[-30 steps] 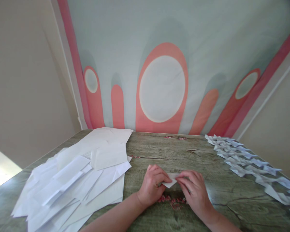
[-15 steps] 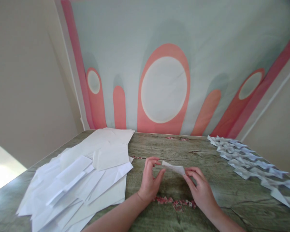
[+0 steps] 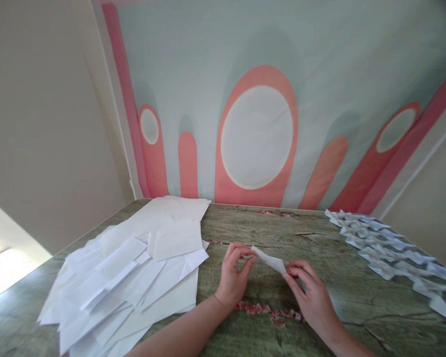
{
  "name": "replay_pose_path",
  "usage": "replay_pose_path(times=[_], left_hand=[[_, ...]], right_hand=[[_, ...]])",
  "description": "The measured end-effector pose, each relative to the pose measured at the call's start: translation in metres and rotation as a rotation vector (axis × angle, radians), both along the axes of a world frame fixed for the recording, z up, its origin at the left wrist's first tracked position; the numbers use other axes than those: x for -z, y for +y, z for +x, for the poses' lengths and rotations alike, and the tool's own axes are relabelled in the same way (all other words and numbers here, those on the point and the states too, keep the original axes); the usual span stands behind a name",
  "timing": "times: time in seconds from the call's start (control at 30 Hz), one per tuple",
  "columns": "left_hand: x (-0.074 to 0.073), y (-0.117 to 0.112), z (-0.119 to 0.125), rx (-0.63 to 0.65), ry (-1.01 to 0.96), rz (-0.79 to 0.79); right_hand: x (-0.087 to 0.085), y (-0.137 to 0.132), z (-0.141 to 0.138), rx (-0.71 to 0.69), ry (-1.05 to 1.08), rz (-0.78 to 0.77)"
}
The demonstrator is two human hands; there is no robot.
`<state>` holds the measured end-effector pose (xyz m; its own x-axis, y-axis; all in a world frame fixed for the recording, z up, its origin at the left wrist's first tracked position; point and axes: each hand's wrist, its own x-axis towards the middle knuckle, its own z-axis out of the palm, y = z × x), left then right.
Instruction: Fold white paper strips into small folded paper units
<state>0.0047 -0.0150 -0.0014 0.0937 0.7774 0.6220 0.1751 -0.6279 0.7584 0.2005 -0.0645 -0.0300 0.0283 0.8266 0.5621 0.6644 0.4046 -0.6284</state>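
A small folded white paper piece [image 3: 269, 259] is held just above the wooden table [image 3: 267, 233], stretched between both hands. My left hand [image 3: 234, 277] pinches its left tip between thumb and fingers. My right hand [image 3: 310, 295] pinches its right end with the fingertips. The piece is narrow and pointed, tilted down to the right. Both forearms come in from the bottom edge.
A loose pile of white paper sheets [image 3: 134, 277] covers the table's left side. A row of several folded paper pieces [image 3: 390, 248] lies along the right edge. A wall with pink and pale arches [image 3: 258, 134] stands right behind the table.
The folded piece, pressed flat on the table a second ago, has been lifted and is now held between the two hands. The view has shifted slightly.
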Motion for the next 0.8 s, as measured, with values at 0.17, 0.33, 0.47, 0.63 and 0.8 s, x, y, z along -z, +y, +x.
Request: replay_pose_path(times=[0.17, 0.33, 0.47, 0.63, 0.8], left_hand=[[-0.0008, -0.0003, -0.0002, 0.005, 0.013, -0.015], [-0.0017, -0.0008, 0.0001, -0.014, -0.010, 0.004], [-0.0012, 0.0001, -0.0002, -0.003, -0.023, -0.004], [0.0016, 0.0019, -0.0011, 0.010, -0.027, -0.044], [0.0034, 0.0018, -0.0008, 0.004, -0.024, -0.082]], right_hand=[[0.0002, 0.0003, 0.0009, -0.006, -0.035, 0.032], [-0.0001, 0.0000, 0.0007, -0.015, -0.052, 0.049], [-0.0002, 0.0000, 0.0002, -0.015, -0.051, 0.028], [-0.0030, 0.0004, -0.0004, -0.018, -0.040, 0.046], [-0.0047, -0.0003, -0.0012, -0.030, -0.034, 0.059]])
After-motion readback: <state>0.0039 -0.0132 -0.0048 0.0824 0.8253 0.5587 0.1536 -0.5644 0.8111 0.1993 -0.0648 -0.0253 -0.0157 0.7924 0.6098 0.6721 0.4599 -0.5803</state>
